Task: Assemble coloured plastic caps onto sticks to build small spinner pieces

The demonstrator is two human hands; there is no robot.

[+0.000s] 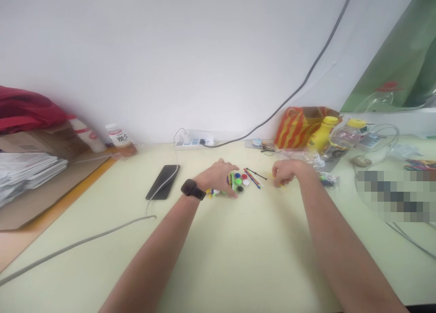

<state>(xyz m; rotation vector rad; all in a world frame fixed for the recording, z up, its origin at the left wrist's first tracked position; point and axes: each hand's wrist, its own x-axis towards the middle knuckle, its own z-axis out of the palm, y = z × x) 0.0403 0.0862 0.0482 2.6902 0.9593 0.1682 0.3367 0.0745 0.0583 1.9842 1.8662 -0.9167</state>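
My left hand (218,176), with a black band on its wrist, lies over a small group of coloured plastic pieces. Its thumb and forefinger are apart, and the palm hides part of the group. Small round discs (237,182) in blue, red, green, white and black sit by its fingertips. Just right of them lie thin coloured sticks (252,178) side by side, with a black stick (257,174) slanting above. My right hand (285,172) is closed in a pinch over the table, and a thin yellow piece (282,184) shows at its fingers; its full shape is hidden.
A dark phone (163,182) with a white cable lies to the left. A power strip (194,141) runs along the wall. At the back right stand a striped bag (289,129) and a yellow bottle (323,133). Papers (30,172) and a labelled bottle (120,140) are at the left.
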